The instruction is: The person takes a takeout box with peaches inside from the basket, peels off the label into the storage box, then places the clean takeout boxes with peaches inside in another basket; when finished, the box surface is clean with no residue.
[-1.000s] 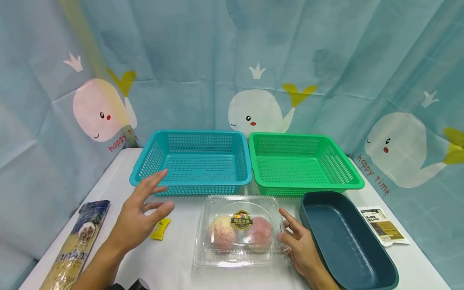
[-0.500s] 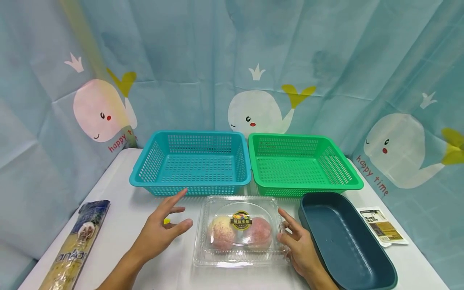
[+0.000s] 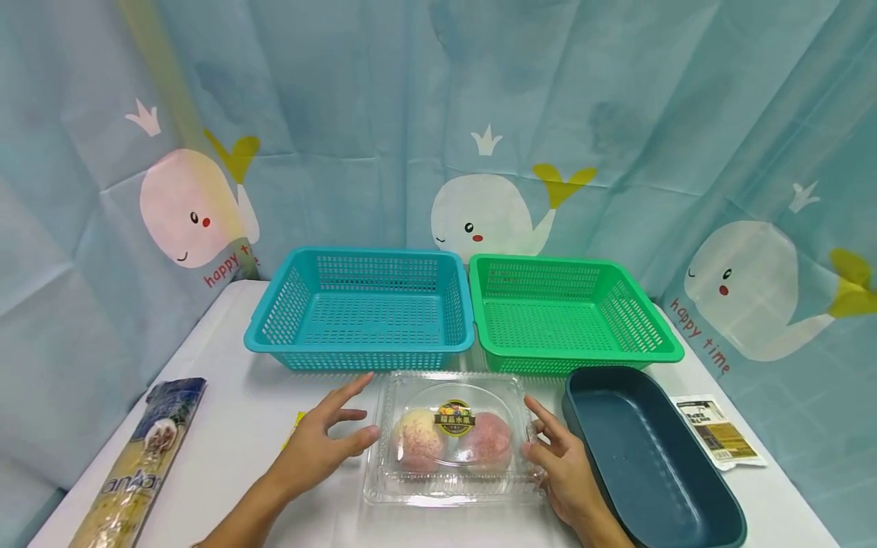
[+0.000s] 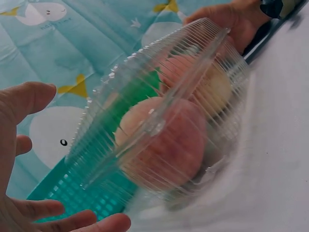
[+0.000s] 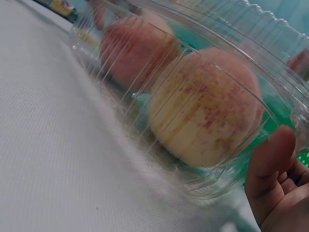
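Observation:
A clear plastic fruit box [image 3: 445, 487] with a lid and a round label sits on the table and holds two peaches, one yellowish peach [image 3: 419, 438] and one pink peach [image 3: 486, 440]. My right hand [image 3: 565, 460] grips the right end of the box, its index finger at the edge and thumb [image 5: 273, 154] against the side. Just left of the box, my left hand [image 3: 322, 441] holds nothing, its fingers spread and thumb pointing toward the box's side. In the left wrist view a gap shows between the left fingers [image 4: 72, 220] and the box.
A blue basket [image 3: 370, 358] and a green basket [image 3: 575, 359] stand behind the box. A dark blue tub [image 3: 654, 457] is at right, a flat pouch [image 3: 719, 430] beyond it. A noodle packet [image 3: 140, 464] lies left; a yellow packet [image 3: 296, 426] is partly hidden behind my left hand.
My left hand has moved right and slightly down, from above the yellow packet to beside the fruit box. My right hand and the box have stayed in place.

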Motion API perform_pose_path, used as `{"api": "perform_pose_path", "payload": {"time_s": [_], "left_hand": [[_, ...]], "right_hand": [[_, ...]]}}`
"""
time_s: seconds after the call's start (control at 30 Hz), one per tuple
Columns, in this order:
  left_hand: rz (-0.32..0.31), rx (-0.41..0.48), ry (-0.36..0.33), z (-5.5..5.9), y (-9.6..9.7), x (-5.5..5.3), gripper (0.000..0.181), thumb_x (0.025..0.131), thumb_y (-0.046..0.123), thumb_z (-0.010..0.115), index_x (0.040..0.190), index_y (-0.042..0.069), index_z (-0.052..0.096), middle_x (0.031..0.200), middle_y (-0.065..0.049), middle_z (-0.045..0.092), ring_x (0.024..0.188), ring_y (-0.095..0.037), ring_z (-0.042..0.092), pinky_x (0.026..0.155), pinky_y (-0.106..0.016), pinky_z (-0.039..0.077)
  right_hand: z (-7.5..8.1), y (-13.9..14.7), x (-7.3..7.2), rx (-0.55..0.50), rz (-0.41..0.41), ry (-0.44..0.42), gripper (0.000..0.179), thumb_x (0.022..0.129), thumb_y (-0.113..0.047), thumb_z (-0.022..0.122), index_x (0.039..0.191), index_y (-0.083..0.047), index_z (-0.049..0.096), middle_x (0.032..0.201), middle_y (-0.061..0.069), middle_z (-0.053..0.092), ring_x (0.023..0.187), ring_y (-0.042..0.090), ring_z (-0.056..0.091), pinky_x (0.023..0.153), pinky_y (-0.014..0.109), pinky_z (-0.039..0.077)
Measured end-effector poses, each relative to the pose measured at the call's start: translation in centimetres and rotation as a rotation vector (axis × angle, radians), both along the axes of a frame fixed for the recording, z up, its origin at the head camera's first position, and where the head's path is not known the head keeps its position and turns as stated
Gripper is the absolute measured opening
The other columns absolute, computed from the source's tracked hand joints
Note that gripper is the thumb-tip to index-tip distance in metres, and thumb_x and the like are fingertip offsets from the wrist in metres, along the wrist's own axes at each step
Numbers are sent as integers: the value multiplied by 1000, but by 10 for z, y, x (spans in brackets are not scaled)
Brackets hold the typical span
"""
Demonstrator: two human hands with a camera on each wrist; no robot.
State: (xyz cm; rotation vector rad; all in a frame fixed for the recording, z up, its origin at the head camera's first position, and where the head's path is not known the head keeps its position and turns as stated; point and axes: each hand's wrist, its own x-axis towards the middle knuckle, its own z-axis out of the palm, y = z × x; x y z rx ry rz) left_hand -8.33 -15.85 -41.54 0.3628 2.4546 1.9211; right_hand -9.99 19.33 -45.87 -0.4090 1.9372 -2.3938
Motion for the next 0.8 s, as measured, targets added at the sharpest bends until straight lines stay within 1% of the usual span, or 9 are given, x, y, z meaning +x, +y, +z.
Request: {"api": "perform_pose_path", "payload": {"time_s": [0.1, 0.2, 0.3, 0.4, 0.47, 0.6, 0.67, 0.73, 0.8], "left_hand": [[-14, 59, -67, -3, 3, -2, 69, 87, 19, 74, 146, 33, 41, 151, -14, 29, 117, -44, 50, 65, -38, 59], [-3, 53, -109, -5, 7, -4, 71, 85, 20, 75, 146, 34, 41, 149, -16, 31, 113, -41, 53, 61, -38, 59], [-1, 20, -131, -6, 10, -6, 72, 85, 22, 76, 147, 32, 41, 148, -18, 32, 107, -37, 56, 59, -37, 58], [-18, -6, -143, -7, 12, -9, 72, 84, 23, 76, 147, 30, 42, 147, -19, 33, 100, -33, 58, 59, -37, 58], [-27, -26, -150, -7, 13, -10, 71, 84, 24, 77, 146, 29, 44, 147, -17, 35, 95, -30, 60, 58, -36, 58], [-50, -31, -163, -8, 17, -13, 68, 82, 25, 78, 143, 26, 49, 147, -11, 38, 88, -28, 60, 55, -38, 58], [-59, -19, -173, -7, 18, -15, 67, 81, 24, 79, 142, 24, 50, 145, -12, 39, 84, -29, 58, 54, -40, 57], [-64, 2, -188, -7, 18, -16, 68, 80, 21, 80, 142, 19, 51, 140, -16, 41, 80, -29, 56, 51, -42, 57], [-64, 25, -209, -6, 18, -18, 69, 79, 18, 81, 141, 16, 52, 133, -20, 41, 77, -28, 53, 49, -43, 56]], "right_hand": [[0, 0, 1, -1, -3, 4, 64, 83, 13, 56, 145, 3, 39, 99, 16, 36, 72, 12, 52, 48, 18, 43], [0, -1, 1, 1, 1, 14, 64, 84, 14, 55, 145, 4, 38, 99, 16, 36, 73, 12, 52, 50, 18, 44], [0, -1, 1, 3, -1, 13, 64, 84, 14, 54, 145, 4, 38, 99, 17, 36, 73, 13, 53, 51, 19, 45], [-1, -1, 1, 0, -5, 4, 65, 83, 14, 54, 145, 3, 38, 99, 17, 36, 74, 13, 54, 52, 20, 46], [-1, -1, 1, 1, -11, -2, 65, 83, 14, 55, 145, 2, 39, 100, 17, 37, 75, 14, 54, 53, 21, 47], [1, -1, 0, 31, -23, 0, 64, 83, 14, 56, 144, 2, 40, 100, 17, 38, 78, 18, 56, 58, 23, 50], [3, 0, 1, 79, -36, 9, 63, 84, 13, 57, 144, 1, 41, 100, 17, 39, 79, 19, 57, 61, 24, 50], [7, 0, 3, 145, -53, 15, 63, 84, 11, 59, 144, -1, 43, 100, 18, 41, 81, 19, 57, 62, 25, 50], [12, 1, 4, 253, -77, 44, 61, 85, 8, 61, 143, -4, 45, 100, 17, 44, 79, 16, 56, 61, 24, 47]]}}
